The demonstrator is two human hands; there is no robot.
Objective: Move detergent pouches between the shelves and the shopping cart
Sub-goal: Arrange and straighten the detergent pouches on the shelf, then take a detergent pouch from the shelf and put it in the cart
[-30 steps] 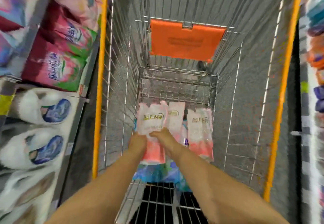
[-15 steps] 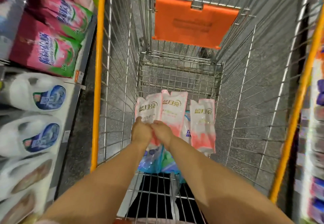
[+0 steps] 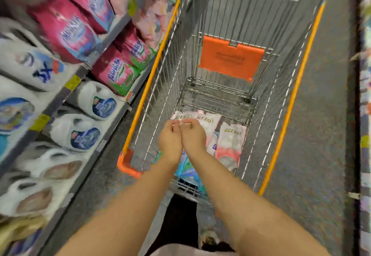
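The shelves (image 3: 66, 93) run along the aisle off to the left of both hands, stacked with pink bags (image 3: 118, 73) and white bottles (image 3: 84, 133) — all of it blurred. Straight under and ahead of the hands is the shopping cart (image 3: 148, 87), with its orange flap (image 3: 230, 59) well beyond the fingertips at the far end.

In the basket, a pink-and-white pouch (image 3: 181, 116) shows its printed top just past the knuckles. A second pouch (image 3: 209, 120) lies touching it on the right hand's side, and a third pouch (image 3: 230, 145) lies just right of the right wrist. A blue-green pack (image 3: 186, 167) peeks out beneath the wrists, under the others.

The left hand (image 3: 170, 141) and right hand (image 3: 193, 137) are pressed side by side with fingers curled in tight. Between them they pinch a thin pale edge — the top seam of the pink-and-white pouch, as far as I can make out. Its body is hidden behind the hands.

I'd judge this the grasping step on a pouch in the cart, though I can't tell whether it's being set down or taken up. If it's coming out, the next move wants a clean lift above the wire side and a swing left toward the shelves. The floppy pouch would need keeping from folding or dragging the second pouch along.
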